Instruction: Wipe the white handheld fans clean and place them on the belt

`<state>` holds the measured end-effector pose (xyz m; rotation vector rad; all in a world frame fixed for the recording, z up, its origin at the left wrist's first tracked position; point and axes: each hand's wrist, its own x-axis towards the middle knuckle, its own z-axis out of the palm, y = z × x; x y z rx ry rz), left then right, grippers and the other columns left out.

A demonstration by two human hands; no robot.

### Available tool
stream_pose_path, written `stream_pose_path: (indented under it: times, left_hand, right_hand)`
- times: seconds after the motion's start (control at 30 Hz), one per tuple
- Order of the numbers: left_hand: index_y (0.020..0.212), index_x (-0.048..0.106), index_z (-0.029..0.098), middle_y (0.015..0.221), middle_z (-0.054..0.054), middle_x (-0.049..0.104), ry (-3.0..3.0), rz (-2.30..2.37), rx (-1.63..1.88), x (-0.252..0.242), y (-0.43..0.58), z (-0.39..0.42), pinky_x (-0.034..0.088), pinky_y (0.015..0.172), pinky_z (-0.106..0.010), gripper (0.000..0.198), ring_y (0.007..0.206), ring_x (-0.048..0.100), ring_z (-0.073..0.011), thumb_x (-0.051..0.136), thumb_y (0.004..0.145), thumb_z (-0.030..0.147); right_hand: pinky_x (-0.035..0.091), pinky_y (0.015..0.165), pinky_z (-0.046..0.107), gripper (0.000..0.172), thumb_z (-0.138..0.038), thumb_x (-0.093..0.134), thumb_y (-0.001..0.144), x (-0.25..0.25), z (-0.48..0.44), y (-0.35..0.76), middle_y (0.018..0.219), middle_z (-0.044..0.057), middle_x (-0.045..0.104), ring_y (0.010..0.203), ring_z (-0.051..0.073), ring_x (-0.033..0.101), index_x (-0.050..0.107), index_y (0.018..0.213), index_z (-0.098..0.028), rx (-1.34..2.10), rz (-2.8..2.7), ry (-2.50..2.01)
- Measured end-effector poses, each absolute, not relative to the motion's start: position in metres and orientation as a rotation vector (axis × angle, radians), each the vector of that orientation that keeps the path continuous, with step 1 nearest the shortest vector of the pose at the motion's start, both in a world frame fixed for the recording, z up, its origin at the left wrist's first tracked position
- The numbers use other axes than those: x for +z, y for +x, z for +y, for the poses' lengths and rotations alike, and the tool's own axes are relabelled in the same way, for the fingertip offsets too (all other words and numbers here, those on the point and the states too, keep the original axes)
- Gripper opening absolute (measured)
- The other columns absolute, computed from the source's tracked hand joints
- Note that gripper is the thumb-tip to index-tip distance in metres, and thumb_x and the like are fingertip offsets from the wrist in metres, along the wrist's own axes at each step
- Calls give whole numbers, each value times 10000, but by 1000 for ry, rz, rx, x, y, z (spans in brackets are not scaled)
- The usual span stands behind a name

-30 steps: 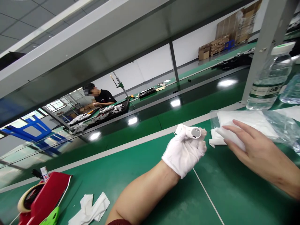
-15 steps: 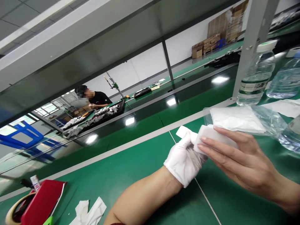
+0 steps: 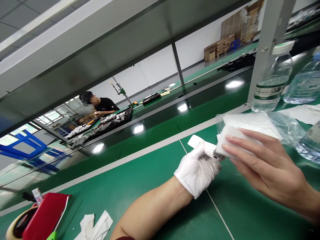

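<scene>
My left hand [image 3: 197,170], in a white glove, is closed round a white device [image 3: 203,145] with a flat, wide end pointing up-left. A small dark slot shows near the device's right end. My bare right hand [image 3: 267,160] holds a white foam-like pad [image 3: 231,141] between thumb side and fingers, its left edge against the grey right end of the device. The thumb is hidden behind the pad. Both hands are above the green table [image 3: 150,176].
Behind my right hand lie a clear bag of white wipes [image 3: 255,121] and water bottles [image 3: 268,83]. White cloth strips [image 3: 96,226], a red folder [image 3: 47,213] and a tape roll [image 3: 17,223] lie lower left. A person [image 3: 105,105] sits beyond the metal frame.
My right hand and the pad have shifted right along the device, uncovering more of its body and the dark slot. My left hand has hardly moved.
</scene>
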<state>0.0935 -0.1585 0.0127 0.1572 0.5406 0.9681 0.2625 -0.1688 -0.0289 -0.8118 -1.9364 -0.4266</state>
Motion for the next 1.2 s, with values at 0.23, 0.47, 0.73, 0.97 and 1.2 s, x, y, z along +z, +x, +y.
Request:
stream_pose_path:
  times: [0.23,0.47,0.73,0.97,1.2]
  left_hand:
    - [963,630,56,808,-84,633,160,494,904,14,92,-161,521,597,-200,202,669,613,-123,455,944,157]
    - [833,615,91,771,-59,600,176,400,941,19,90,-160,528,625,-189,171,687,614,-115,498,931,167]
    - [801,615,69,787,-81,615,180,518,960,26,86,-156,502,553,-212,322,654,605,-126,392,977,221]
    - [879,623,48,839,-94,612,207,388,939,26,78,-153,507,654,-204,288,706,605,-117,438,961,254]
    - [948,555,136,860,-40,559,500,532,945,14,73,-139,471,601,-205,146,794,607,-148,585,806,123]
  right_hand:
    - [452,999,500,668,-124,584,831,-25,-167,262,1323,7,576,1285,296,467,381,1423,-360,-352,-1977,-856]
    - [422,1048,501,741,-72,627,783,-26,-169,263,1356,28,535,1270,311,470,386,1427,-349,-393,-1873,-842]
    - [455,928,448,479,-122,600,818,-29,-180,258,1196,-18,661,1278,269,470,565,1260,-305,-501,-2074,-632]
    - [486,948,471,705,-46,667,724,-29,-181,263,1191,38,625,1202,318,519,490,1363,-286,-440,-1960,-620]
    - [516,939,491,766,-55,694,701,-34,-178,266,1251,28,586,1167,321,548,468,1376,-338,-381,-1875,-709]
